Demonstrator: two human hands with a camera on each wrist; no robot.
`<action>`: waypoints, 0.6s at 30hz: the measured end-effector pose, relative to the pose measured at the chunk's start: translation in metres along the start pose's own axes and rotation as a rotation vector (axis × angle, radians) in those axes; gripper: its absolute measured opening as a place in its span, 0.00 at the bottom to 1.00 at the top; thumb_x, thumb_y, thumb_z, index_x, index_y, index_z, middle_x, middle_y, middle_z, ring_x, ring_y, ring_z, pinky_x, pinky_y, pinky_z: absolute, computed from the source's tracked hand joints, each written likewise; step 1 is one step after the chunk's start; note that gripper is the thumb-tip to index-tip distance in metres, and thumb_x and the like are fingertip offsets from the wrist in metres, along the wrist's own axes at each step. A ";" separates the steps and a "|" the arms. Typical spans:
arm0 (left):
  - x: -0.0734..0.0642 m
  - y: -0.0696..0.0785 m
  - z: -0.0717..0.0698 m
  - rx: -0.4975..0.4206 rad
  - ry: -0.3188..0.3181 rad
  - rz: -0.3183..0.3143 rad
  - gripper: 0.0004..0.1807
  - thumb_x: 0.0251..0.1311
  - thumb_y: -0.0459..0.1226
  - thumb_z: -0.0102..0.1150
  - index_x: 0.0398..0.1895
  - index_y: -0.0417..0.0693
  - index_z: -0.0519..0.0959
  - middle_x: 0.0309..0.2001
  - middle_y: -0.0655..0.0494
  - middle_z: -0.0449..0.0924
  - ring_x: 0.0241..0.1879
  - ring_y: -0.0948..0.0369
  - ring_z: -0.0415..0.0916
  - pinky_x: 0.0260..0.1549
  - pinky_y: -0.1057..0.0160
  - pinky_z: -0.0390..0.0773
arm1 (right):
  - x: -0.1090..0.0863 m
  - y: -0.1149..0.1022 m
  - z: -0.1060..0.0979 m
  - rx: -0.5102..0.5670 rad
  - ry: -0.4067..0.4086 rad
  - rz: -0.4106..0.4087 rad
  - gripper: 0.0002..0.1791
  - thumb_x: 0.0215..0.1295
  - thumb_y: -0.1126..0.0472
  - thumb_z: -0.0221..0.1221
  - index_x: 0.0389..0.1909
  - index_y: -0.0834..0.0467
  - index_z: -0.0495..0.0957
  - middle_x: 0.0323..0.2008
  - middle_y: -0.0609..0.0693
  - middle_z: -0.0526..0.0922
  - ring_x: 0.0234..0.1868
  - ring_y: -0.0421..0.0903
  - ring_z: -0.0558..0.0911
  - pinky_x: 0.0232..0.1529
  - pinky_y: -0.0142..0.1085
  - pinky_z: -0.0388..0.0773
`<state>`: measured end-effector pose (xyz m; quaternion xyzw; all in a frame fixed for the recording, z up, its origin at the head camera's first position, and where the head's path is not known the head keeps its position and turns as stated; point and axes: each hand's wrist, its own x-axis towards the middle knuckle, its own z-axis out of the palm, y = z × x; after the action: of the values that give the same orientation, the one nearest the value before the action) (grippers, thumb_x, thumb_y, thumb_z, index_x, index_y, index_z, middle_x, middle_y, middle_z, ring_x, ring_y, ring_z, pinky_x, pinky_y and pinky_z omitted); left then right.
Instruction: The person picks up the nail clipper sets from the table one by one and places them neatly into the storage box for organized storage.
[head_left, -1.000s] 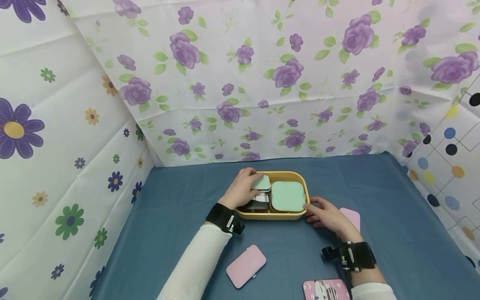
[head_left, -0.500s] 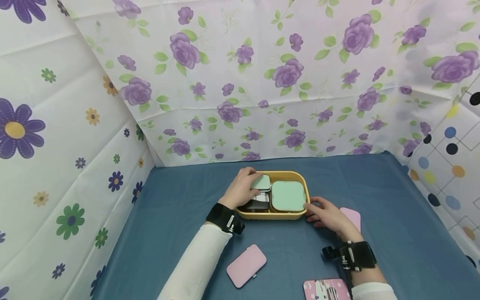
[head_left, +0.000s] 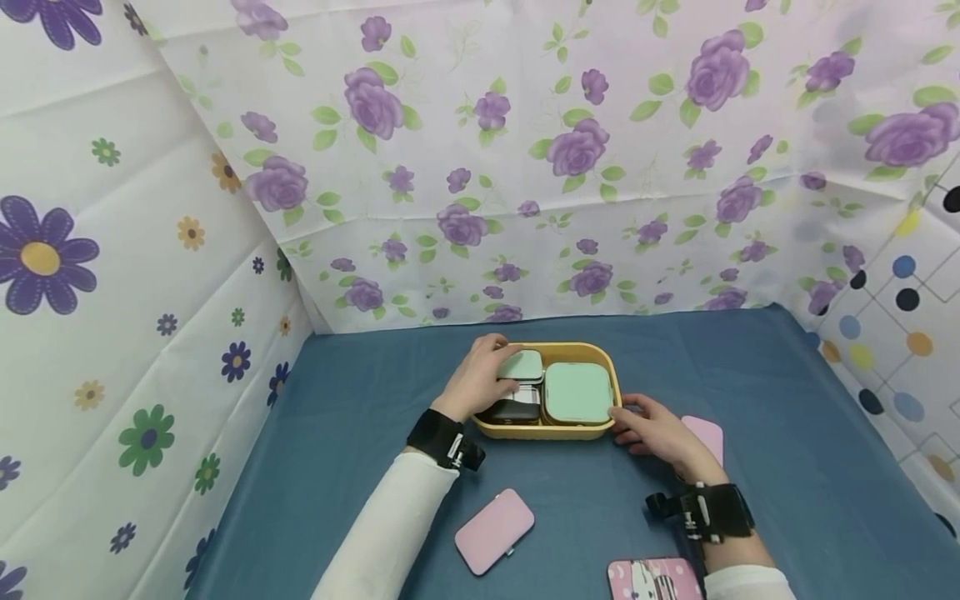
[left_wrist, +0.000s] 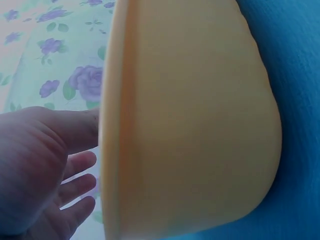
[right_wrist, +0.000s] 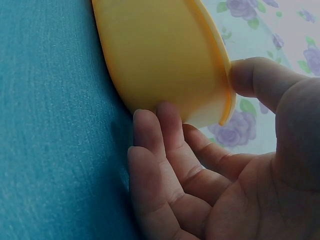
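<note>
A yellow basket stands on the blue cloth, holding a large light-green square case, a smaller light-green case and a black-and-white case. My left hand is over the basket's left end, its fingers beside the small green case. In the left wrist view my thumb passes behind the basket rim, and the fingers are relaxed and spread. At the front right corner, my right hand grips the basket, thumb on the rim and fingers against the outer wall.
A pink case with a small clasp lies in front of the basket. Near the front edge is a pink patterned case. Another pink case is partly hidden behind my right hand. Floral sheets stand around the back and sides.
My left hand has shifted slightly left, showing a little more of the small green case. My right hand and the basket stay in place. The head view has turned very slightly.
</note>
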<state>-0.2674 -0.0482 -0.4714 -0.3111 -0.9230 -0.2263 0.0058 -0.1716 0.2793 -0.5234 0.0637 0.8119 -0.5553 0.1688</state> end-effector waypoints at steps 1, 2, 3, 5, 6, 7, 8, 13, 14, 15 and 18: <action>-0.001 0.000 -0.001 0.001 0.004 0.003 0.34 0.70 0.39 0.73 0.77 0.49 0.74 0.71 0.44 0.69 0.75 0.46 0.62 0.66 0.49 0.72 | 0.000 0.000 0.000 0.000 -0.001 -0.001 0.45 0.76 0.34 0.61 0.78 0.61 0.63 0.53 0.57 0.86 0.50 0.49 0.86 0.50 0.42 0.85; -0.002 -0.001 -0.001 0.002 0.009 0.007 0.34 0.70 0.39 0.72 0.77 0.49 0.74 0.71 0.44 0.70 0.75 0.46 0.62 0.66 0.49 0.72 | 0.000 0.000 0.000 0.002 -0.002 -0.003 0.44 0.76 0.34 0.61 0.78 0.61 0.63 0.53 0.57 0.86 0.50 0.49 0.86 0.49 0.42 0.85; -0.003 -0.001 -0.001 0.006 0.013 0.010 0.33 0.70 0.39 0.72 0.77 0.49 0.74 0.71 0.44 0.70 0.75 0.46 0.62 0.66 0.49 0.72 | 0.000 0.000 0.000 0.001 -0.004 -0.005 0.44 0.76 0.34 0.61 0.78 0.61 0.63 0.54 0.57 0.86 0.50 0.49 0.86 0.50 0.42 0.84; -0.003 -0.002 -0.002 0.009 0.020 0.012 0.33 0.70 0.39 0.72 0.76 0.49 0.74 0.71 0.44 0.70 0.75 0.46 0.62 0.66 0.50 0.72 | -0.001 0.000 0.000 0.002 -0.004 -0.009 0.44 0.76 0.35 0.61 0.78 0.61 0.63 0.54 0.57 0.86 0.50 0.49 0.86 0.49 0.42 0.84; -0.003 -0.002 -0.002 0.015 0.022 0.012 0.32 0.71 0.39 0.72 0.76 0.49 0.74 0.71 0.44 0.70 0.75 0.46 0.62 0.66 0.50 0.72 | 0.000 0.000 0.000 0.004 -0.003 -0.009 0.44 0.76 0.35 0.61 0.78 0.61 0.63 0.54 0.58 0.86 0.50 0.49 0.86 0.49 0.42 0.84; -0.004 -0.002 -0.002 0.017 0.024 0.012 0.32 0.71 0.39 0.71 0.76 0.49 0.75 0.70 0.44 0.70 0.75 0.46 0.62 0.66 0.50 0.72 | 0.000 0.001 -0.001 0.004 -0.003 -0.009 0.44 0.76 0.35 0.61 0.78 0.61 0.63 0.54 0.58 0.86 0.50 0.49 0.86 0.49 0.41 0.84; -0.004 -0.002 -0.003 0.020 0.024 0.009 0.32 0.71 0.39 0.71 0.76 0.49 0.75 0.70 0.44 0.70 0.75 0.46 0.62 0.66 0.50 0.72 | 0.000 0.001 -0.001 0.005 -0.003 -0.009 0.44 0.76 0.35 0.61 0.78 0.61 0.64 0.54 0.58 0.85 0.51 0.49 0.86 0.49 0.41 0.84; -0.007 -0.004 -0.002 0.023 0.027 -0.005 0.31 0.71 0.38 0.71 0.76 0.50 0.75 0.70 0.45 0.71 0.75 0.47 0.62 0.66 0.50 0.72 | -0.001 0.000 0.000 0.004 -0.007 -0.006 0.44 0.76 0.34 0.61 0.78 0.61 0.64 0.54 0.59 0.85 0.50 0.49 0.86 0.49 0.41 0.85; -0.008 -0.004 -0.002 0.023 0.029 -0.006 0.31 0.71 0.38 0.71 0.76 0.50 0.75 0.70 0.45 0.71 0.75 0.47 0.62 0.66 0.50 0.72 | -0.001 0.000 0.000 0.003 -0.008 -0.006 0.44 0.76 0.34 0.61 0.78 0.61 0.64 0.54 0.59 0.85 0.50 0.49 0.86 0.49 0.42 0.85; -0.008 -0.005 -0.002 0.022 0.032 -0.006 0.31 0.71 0.38 0.71 0.76 0.50 0.75 0.70 0.46 0.71 0.75 0.47 0.62 0.66 0.50 0.72 | -0.001 0.000 0.000 0.003 -0.007 -0.006 0.44 0.76 0.34 0.61 0.78 0.61 0.64 0.54 0.58 0.85 0.50 0.49 0.86 0.49 0.42 0.85; -0.011 -0.006 -0.003 0.020 0.035 -0.006 0.32 0.71 0.38 0.72 0.76 0.51 0.75 0.70 0.46 0.71 0.75 0.47 0.62 0.66 0.50 0.72 | -0.001 0.000 0.000 0.004 -0.006 -0.005 0.43 0.76 0.34 0.61 0.77 0.61 0.64 0.53 0.58 0.86 0.50 0.49 0.86 0.49 0.41 0.84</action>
<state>-0.2625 -0.0598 -0.4733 -0.3041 -0.9259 -0.2226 0.0242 -0.1711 0.2790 -0.5231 0.0604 0.8103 -0.5577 0.1697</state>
